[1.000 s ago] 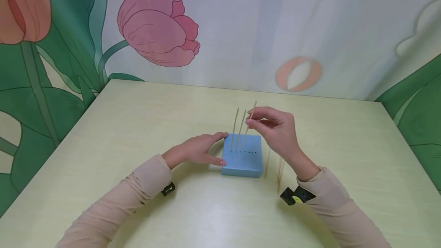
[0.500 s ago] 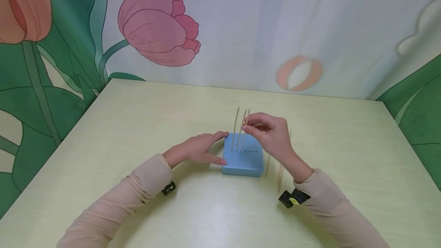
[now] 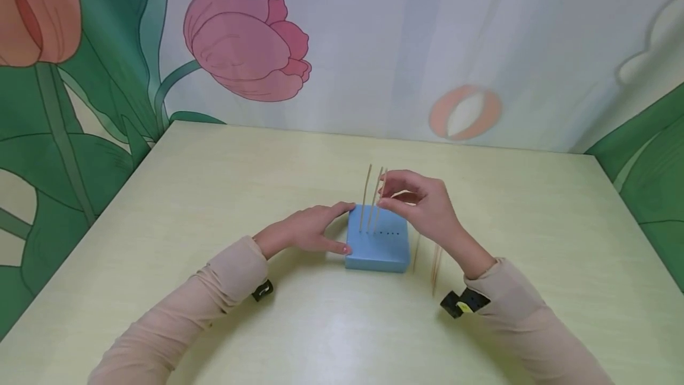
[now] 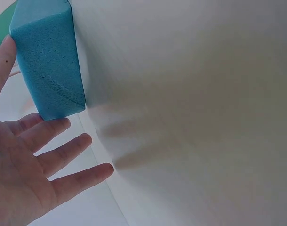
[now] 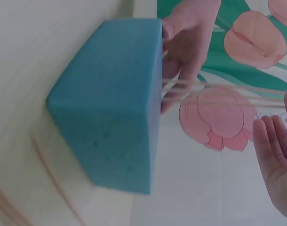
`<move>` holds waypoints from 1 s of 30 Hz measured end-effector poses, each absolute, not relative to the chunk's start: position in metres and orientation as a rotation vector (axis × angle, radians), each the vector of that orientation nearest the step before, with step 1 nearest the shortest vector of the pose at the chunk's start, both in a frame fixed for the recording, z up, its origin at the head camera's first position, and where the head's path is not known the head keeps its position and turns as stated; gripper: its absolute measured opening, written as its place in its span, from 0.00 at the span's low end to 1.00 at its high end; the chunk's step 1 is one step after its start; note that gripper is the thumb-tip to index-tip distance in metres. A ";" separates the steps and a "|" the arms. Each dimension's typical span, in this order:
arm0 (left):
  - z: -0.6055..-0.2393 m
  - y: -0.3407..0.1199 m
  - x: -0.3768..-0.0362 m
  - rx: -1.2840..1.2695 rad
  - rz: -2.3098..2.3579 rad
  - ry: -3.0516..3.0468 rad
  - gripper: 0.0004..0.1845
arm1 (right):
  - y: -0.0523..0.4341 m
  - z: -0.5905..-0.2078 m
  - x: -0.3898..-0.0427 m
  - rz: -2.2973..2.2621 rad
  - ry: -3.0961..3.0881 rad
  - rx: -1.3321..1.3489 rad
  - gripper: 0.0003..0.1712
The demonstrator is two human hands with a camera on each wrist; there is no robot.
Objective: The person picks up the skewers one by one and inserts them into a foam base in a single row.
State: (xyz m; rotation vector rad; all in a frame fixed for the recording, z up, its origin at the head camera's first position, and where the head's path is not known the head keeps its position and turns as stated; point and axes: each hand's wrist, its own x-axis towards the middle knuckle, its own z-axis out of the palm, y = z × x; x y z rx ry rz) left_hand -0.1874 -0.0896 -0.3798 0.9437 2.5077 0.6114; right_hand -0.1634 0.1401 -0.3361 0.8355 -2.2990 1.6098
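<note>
Block: a square blue foam block [image 3: 377, 247] lies near the middle of the pale yellow-green surface [image 3: 214, 183], with a row of small holes across its top.
Standing sticks: three thin wooden skewer sticks [image 3: 366, 198] stand upright in the holes at the left end of the row, close together.
Left hand: the left hand [image 3: 304, 232] rests flat on the surface against the block's left side, thumb at the near left corner, forefinger along the far left edge; its fingers [image 4: 63, 153] are straight and spread, holding nothing.
Right hand: the right hand [image 3: 422, 204] hovers above the block's far right part, fingers curled, thumb and forefinger pinching the rightmost standing stick near its top.
Loose sticks: a few more thin wooden sticks [image 3: 434, 266] lie on the surface just right of the block, under the right wrist.
Backdrop: a painted wall with pink tulips and green leaves [image 3: 246, 40] rises behind the surface's far edge.
</note>
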 end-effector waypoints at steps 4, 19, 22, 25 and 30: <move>-0.380 -0.089 -0.188 0.942 0.613 2.507 0.46 | 0.157 -0.341 -0.166 1.621 -2.420 0.773 0.22; -0.381 -0.089 -0.188 0.931 0.612 2.504 0.47 | 0.222 -0.379 -0.171 1.286 -2.834 0.605 0.35; -0.380 -0.089 -0.188 0.931 0.608 2.507 0.47 | 0.233 -0.385 -0.174 1.211 -2.897 0.596 0.39; -0.379 -0.089 -0.188 0.931 0.606 2.504 0.47 | 0.241 -0.390 -0.176 1.112 -2.972 0.583 0.45; -0.379 -0.089 -0.188 0.938 0.607 2.500 0.47 | 0.252 -0.395 -0.177 0.926 -3.093 0.559 0.54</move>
